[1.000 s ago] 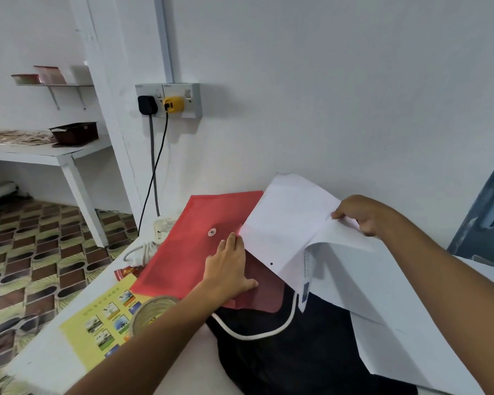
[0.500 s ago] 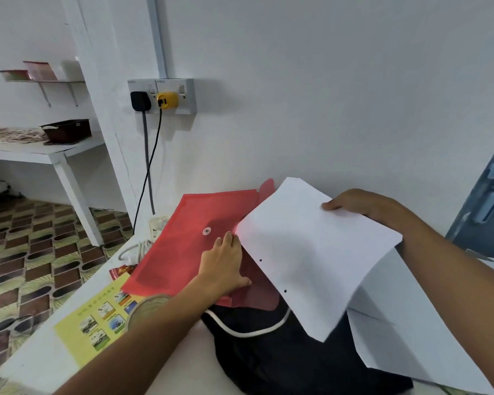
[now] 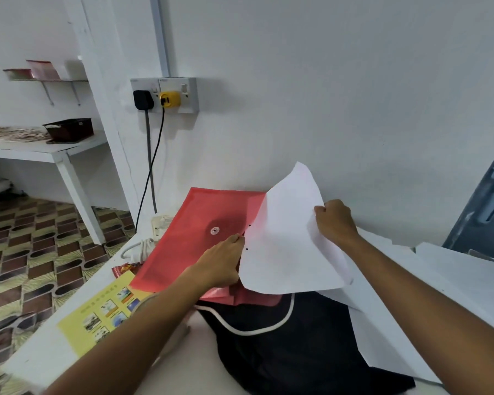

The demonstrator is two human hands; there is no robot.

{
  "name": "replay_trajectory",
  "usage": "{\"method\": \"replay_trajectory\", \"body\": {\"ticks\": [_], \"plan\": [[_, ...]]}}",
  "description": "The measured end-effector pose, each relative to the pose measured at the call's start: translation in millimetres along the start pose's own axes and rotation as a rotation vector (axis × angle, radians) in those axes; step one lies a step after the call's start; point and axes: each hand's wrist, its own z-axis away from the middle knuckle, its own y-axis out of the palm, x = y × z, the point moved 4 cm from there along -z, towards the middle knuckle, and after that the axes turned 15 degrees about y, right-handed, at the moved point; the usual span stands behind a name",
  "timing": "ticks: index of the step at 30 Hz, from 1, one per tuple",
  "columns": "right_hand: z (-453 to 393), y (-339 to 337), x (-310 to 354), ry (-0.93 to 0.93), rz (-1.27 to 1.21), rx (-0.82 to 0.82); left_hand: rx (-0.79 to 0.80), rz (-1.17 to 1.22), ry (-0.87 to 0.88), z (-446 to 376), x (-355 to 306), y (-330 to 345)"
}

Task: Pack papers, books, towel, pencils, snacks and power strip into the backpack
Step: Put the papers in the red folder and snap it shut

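- The right hand (image 3: 335, 220) has its grip pinched closed on the far edge of a white punched sheet (image 3: 285, 238), tilting it so its punched edge meets the mouth of the red folder (image 3: 200, 235). Judging by that angle, the paper is being fed into the folder before anything goes in the bag.
- The left hand (image 3: 221, 265) lies with fingers fairly straight, its grip pressing on the folder at its opening; whether the thumb curls under the flap, I cannot tell. It seems to steady the folder and keep the mouth open.
- The black backpack (image 3: 291, 346), white-piped, lies flat just nearer than both grips, partly under the folder, so it is within easy reach.
- More white papers (image 3: 382, 332) lie under the right forearm, overlapping the backpack.
- Left of the left grip: a yellow booklet (image 3: 103, 312), a snack packet (image 3: 123, 270), and beyond the folder a white power strip (image 3: 160, 223).
- The counter (image 3: 52, 354) is white and stands against a white wall with a double socket (image 3: 166, 95); patterned floor tiles (image 3: 40, 252) show at left.
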Motion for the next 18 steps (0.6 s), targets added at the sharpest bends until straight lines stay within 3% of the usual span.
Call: {"method": "replay_trajectory", "body": {"ticks": [4, 6, 9, 11, 15, 18], "plan": [[9.4, 6.5, 2.9, -0.050, 0.028, -0.042, 0.105, 0.222, 0.004, 3.9, 3.5, -15.2], [14.3, 10.0, 4.2, -0.006, -0.077, 0.036, 0.080, 0.246, -0.059, 2.7, 7.9, -18.8], [31.0, 19.8, 7.9, 0.185, -0.440, 0.446, 0.018, 0.146, -0.088, 2.3, 2.9, -22.3], [41.8, 28.0, 14.1, 0.141, -0.383, 0.558, -0.027, 0.081, -0.087, 2.9, -6.1, -22.0], [56.5, 38.4, 24.7, -0.122, -0.025, 0.360, -0.118, -0.060, -0.127, 5.9, -32.1, -27.2], [66.8, 37.8, 31.5, -0.321, 0.404, 0.049, -0.123, -0.200, -0.111, 8.3, -49.2, -28.8]]}}
